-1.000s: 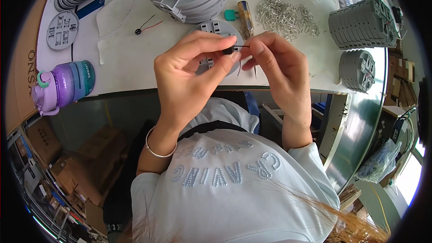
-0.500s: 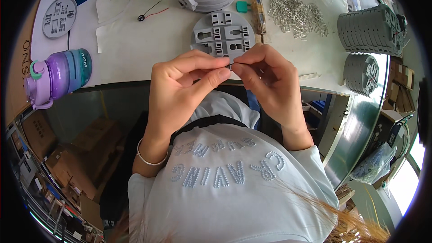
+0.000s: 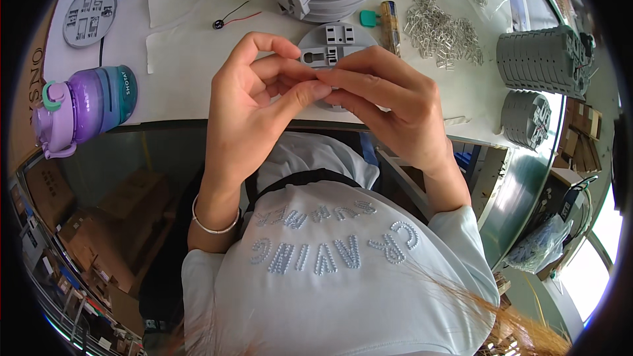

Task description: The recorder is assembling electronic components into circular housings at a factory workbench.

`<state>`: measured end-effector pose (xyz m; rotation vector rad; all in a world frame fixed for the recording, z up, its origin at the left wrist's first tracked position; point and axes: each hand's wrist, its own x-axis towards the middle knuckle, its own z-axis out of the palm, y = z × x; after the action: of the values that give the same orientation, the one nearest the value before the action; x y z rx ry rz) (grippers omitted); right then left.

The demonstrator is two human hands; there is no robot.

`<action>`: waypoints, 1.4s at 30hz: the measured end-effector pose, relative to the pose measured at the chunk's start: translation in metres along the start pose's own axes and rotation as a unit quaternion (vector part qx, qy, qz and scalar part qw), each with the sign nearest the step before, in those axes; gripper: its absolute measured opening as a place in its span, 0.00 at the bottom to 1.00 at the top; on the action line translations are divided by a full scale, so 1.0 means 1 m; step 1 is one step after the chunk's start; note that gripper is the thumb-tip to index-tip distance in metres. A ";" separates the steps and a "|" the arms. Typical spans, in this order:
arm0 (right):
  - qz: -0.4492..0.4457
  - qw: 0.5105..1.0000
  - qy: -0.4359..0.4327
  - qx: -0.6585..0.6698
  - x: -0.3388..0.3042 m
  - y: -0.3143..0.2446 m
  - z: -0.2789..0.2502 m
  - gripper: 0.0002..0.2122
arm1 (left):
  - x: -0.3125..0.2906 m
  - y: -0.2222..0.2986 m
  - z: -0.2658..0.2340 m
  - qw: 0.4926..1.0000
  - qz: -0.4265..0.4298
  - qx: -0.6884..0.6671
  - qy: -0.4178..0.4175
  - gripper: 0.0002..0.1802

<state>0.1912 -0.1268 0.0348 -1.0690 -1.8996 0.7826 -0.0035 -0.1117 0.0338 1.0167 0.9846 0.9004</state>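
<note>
My left hand (image 3: 249,109) and my right hand (image 3: 399,102) meet at the fingertips over the front of a round grey plastic plate (image 3: 319,41). Thumb and index finger of my left hand are pinched together, its other fingers loosely curled. The right hand's thumb and fingers close in a pinch against the left fingertips. Whatever lies between them is hidden. Slots and raised blocks show on the plate's far part; my fingers cover its near part. Beyond my left hand lies a small black round component (image 3: 218,24) with a red and a black wire.
A stack of thick grey discs (image 3: 316,0) stands behind the plate. Right of it are a green piece (image 3: 368,18), a brown-and-yellow tube (image 3: 390,29) and a heap of metal clips (image 3: 445,33). A purple bottle (image 3: 89,109) is at left, grey stacked parts (image 3: 537,59) at right.
A thin dark piece showed between my fingertips before and is now hidden. My hands have drawn closer together, the right fingers now covering the pinch. The view has shifted slightly.
</note>
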 end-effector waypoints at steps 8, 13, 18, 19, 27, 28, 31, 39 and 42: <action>0.038 0.999 -0.022 -0.003 0.021 0.016 0.007 0.09 | 0.004 -0.001 -0.006 0.996 0.047 0.033 0.065 0.13; 0.014 0.996 -0.043 -0.073 0.025 0.029 0.013 0.09 | 0.012 -0.021 -0.021 0.929 0.200 0.293 0.101 0.10; -0.045 0.986 -0.063 -0.150 0.030 0.030 0.015 0.10 | 0.011 -0.039 -0.018 0.897 0.251 0.355 0.079 0.15; -0.041 0.984 -0.065 -0.161 0.028 0.029 0.012 0.11 | 0.011 -0.040 -0.017 0.896 0.257 0.354 0.073 0.16; -0.032 0.984 -0.045 -0.169 0.021 0.026 0.011 0.12 | 0.014 -0.056 -0.004 0.867 0.298 0.377 0.130 0.16; -0.021 0.990 -0.025 -0.140 0.018 0.026 0.009 0.13 | 0.013 -0.059 -0.003 0.856 0.312 0.387 0.142 0.16; -0.001 0.994 -0.011 -0.107 0.005 0.007 0.003 0.14 | 0.019 -0.070 -0.003 0.822 0.354 0.413 0.167 0.16; -0.044 0.977 -0.053 -0.201 -0.015 0.019 0.027 0.16 | 0.023 -0.079 0.002 0.768 0.374 0.485 0.188 0.15; -0.049 0.981 -0.047 -0.180 -0.015 0.016 0.024 0.13 | 0.021 -0.077 0.002 0.781 0.370 0.470 0.183 0.15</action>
<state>0.1812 -0.1358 0.0047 -1.1582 -2.2123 0.4477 0.0155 -0.1137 -0.0435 2.2527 1.4447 1.3021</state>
